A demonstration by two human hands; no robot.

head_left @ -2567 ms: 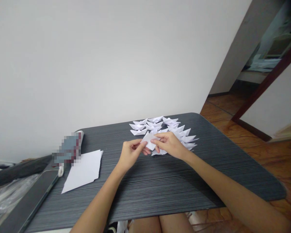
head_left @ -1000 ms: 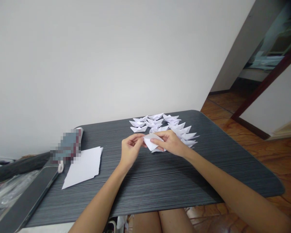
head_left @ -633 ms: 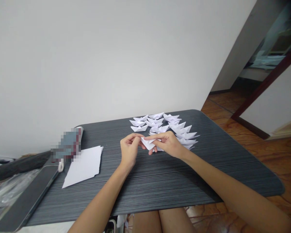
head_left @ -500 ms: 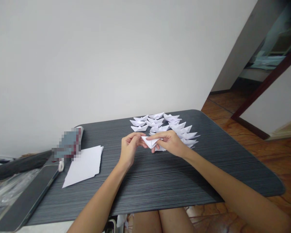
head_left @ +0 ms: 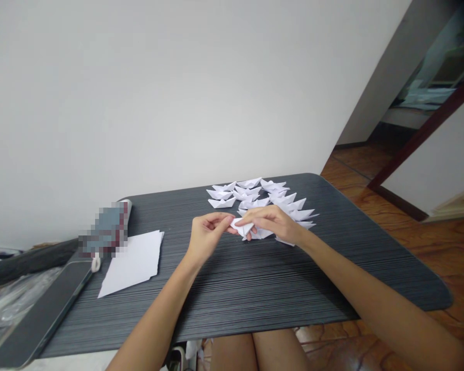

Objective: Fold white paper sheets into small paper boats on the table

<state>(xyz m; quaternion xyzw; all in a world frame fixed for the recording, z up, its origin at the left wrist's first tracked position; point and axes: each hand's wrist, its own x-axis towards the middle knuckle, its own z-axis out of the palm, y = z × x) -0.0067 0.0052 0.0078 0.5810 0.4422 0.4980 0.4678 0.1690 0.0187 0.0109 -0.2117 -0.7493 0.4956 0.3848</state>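
Note:
A small folded white paper [head_left: 243, 226] is held between both hands above the dark table. My left hand [head_left: 209, 232] pinches its left end between thumb and fingers. My right hand [head_left: 276, 222] grips the right side, thumb on the near face and fingers partly behind it. Several white paper boats [head_left: 249, 194] stand in rows just beyond and to the right of my hands. Some of the boats are partly hidden by my right hand.
White paper sheets [head_left: 133, 263] lie stacked at the table's left, beside a blurred-out object [head_left: 106, 229] with a white loop. The dark striped table [head_left: 255, 293] has a wall behind it. Plastic-wrapped items [head_left: 19, 293] are off its left side.
The folded paper has turned slightly and shows less of its pointed lower corner. My fingers have shifted their grip on it; my left thumb now lies closer to the paper.

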